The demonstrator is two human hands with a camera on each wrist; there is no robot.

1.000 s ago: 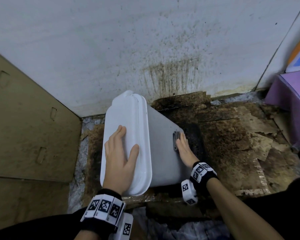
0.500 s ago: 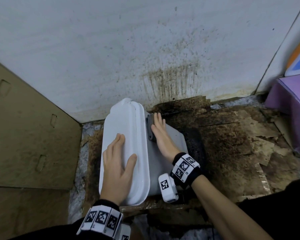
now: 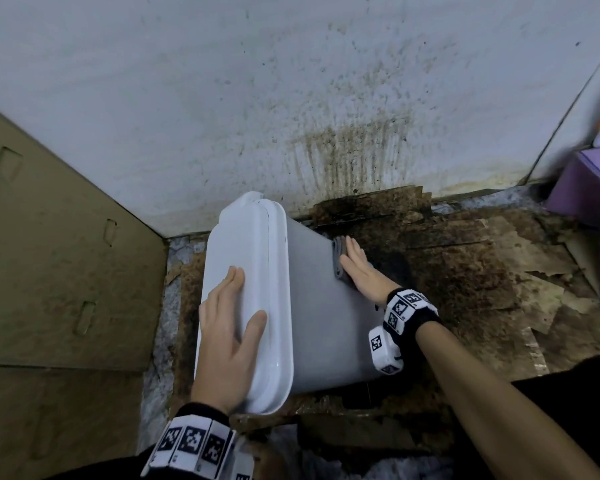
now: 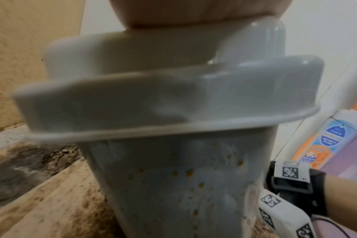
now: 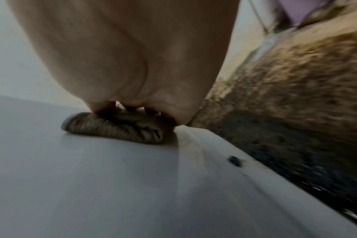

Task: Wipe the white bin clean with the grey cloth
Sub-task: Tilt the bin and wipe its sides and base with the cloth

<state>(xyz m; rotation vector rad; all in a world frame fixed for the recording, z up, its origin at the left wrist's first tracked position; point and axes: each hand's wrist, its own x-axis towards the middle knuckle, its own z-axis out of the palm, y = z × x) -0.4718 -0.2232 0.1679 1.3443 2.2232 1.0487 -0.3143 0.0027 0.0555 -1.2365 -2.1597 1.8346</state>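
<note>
The white bin (image 3: pixel 323 317) stands tilted on the stained floor, lid towards the left. My left hand (image 3: pixel 229 327) lies flat on the lid (image 3: pixel 253 251) with straight fingers. My right hand (image 3: pixel 361 268) presses the folded grey cloth (image 3: pixel 338 258) flat against the bin's side wall, near its far right edge. In the right wrist view the cloth (image 5: pixel 120 127) is bunched under my palm (image 5: pixel 132 56) on the bin wall (image 5: pixel 92 185). In the left wrist view the bin's front wall (image 4: pixel 173 185) shows several orange-brown spots below the lid rim (image 4: pixel 153 103).
A dirty white wall (image 3: pixel 291 98) stands right behind the bin. A cardboard panel (image 3: pixel 59 254) closes the left side. Torn, stained cardboard (image 3: pixel 482 289) covers the floor to the right. A purple box (image 3: pixel 589 188) sits at the far right, with an orange and blue bottle (image 4: pixel 324 138) beside it.
My right hand slid the cloth from the wall's right edge across to the lid rim, then back to the right edge, farther up. The left hand stayed on the lid.
</note>
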